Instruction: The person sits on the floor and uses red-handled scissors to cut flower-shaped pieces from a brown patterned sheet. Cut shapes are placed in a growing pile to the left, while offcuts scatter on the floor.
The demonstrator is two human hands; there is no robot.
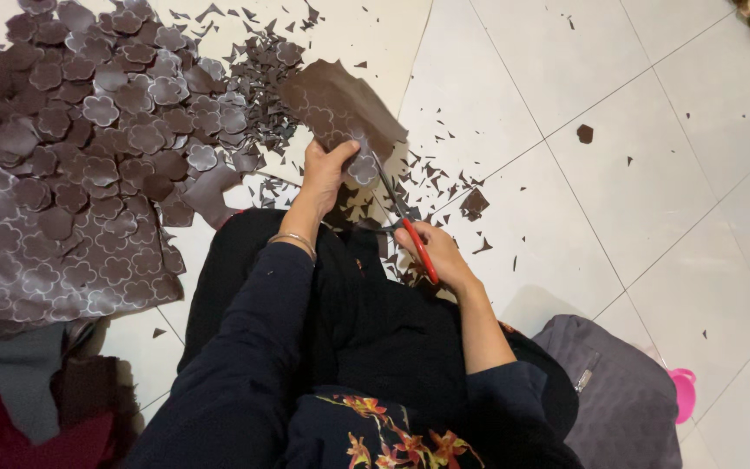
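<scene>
Dark navy sleeves, thin silver bangle (293, 240), floral-embroidered black garment (392, 434)

No packages, labels, signs or screens show anywhere in this view.

Left hand (327, 169): extended forward from a dark long sleeve, a thin bangle worn at the wrist; fingers are curled and pinched closed, thumb on top, palm turned down. Left forearm is angled up and slightly rightward in the head view. Right hand (436, 252): held lower and nearer the body, sleeve pushed back to mid-forearm, wrist bared; fingers are wrapped closed, knuckles turned upward. Both hands are held just apart, above the lap.
</scene>
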